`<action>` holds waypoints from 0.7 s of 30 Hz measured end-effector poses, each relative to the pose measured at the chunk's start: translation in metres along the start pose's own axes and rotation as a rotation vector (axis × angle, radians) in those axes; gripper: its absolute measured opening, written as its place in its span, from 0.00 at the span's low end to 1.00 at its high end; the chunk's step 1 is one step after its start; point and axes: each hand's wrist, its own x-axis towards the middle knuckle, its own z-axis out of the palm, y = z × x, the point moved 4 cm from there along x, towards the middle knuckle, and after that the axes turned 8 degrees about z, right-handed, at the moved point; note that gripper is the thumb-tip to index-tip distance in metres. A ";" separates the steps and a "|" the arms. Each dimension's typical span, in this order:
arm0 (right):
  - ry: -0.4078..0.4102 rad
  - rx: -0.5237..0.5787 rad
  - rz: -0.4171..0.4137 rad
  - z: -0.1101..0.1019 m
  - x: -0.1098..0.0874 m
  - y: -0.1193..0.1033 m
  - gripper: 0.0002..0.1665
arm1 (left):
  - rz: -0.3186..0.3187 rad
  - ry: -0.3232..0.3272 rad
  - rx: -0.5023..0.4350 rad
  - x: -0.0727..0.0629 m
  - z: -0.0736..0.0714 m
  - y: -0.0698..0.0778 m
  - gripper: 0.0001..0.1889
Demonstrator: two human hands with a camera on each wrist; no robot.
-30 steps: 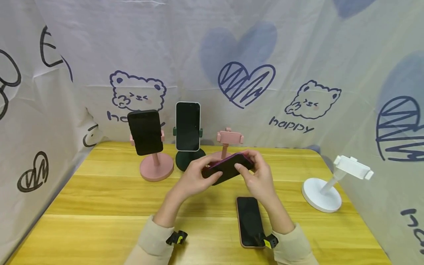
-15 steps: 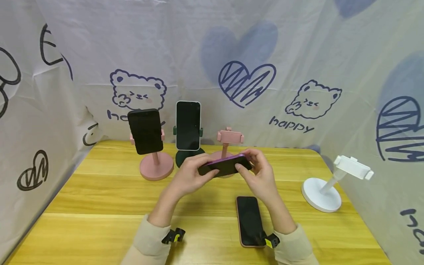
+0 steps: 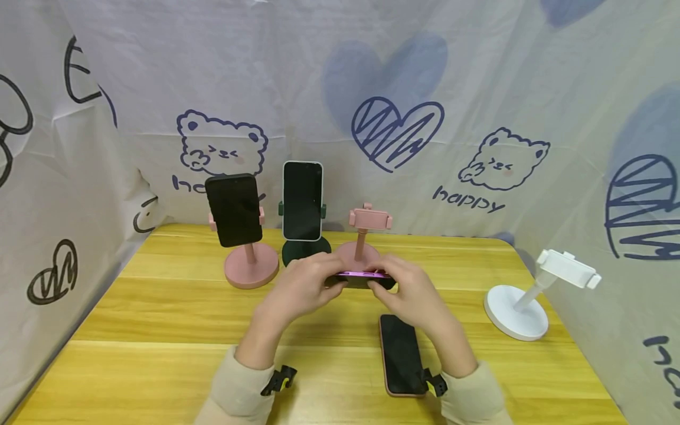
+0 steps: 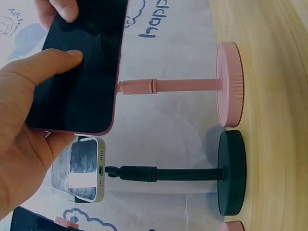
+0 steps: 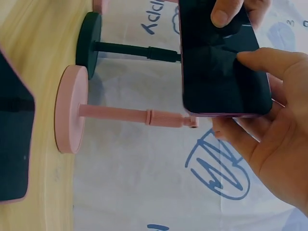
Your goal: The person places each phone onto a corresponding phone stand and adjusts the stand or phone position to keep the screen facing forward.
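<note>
Where the purple-edged phone (image 3: 357, 282) is held: above the tabletop (image 3: 175, 366), in front of the central pink stand (image 3: 370, 219); whether this stand is touched cannot be told.
Left hand (image 3: 308, 286): one end of the phone is gripped, with the thumb laid on the screen.
Right hand (image 3: 411, 289): the other end is gripped similarly.
Flat phone (image 3: 401, 354): it is laid on the tabletop, near the right wrist.
Black phone (image 3: 234, 211): it is carried by the left pink stand (image 3: 251, 267).
White-framed phone (image 3: 302, 200): it is carried by the green stand (image 4: 231, 172).
White stand (image 3: 515, 313): it is placed well apart, toward the right edge.
</note>
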 end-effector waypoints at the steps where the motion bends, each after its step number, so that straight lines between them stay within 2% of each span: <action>1: 0.001 -0.030 -0.008 0.002 0.000 0.001 0.16 | 0.004 -0.002 0.014 0.000 0.001 0.000 0.07; 6: 0.034 -0.097 -0.047 0.005 -0.001 0.003 0.15 | 0.010 0.007 0.047 0.001 0.001 0.001 0.08; 11: 0.084 -0.065 -0.060 0.004 -0.001 0.005 0.15 | -0.008 0.065 -0.014 0.001 -0.005 0.000 0.10; 17: 0.126 0.105 -0.029 0.002 -0.001 0.007 0.16 | -0.009 0.245 -0.138 0.000 -0.014 -0.005 0.19; 21: 0.175 0.238 0.009 0.003 -0.002 0.008 0.17 | -0.030 0.373 -0.257 -0.001 -0.018 -0.009 0.24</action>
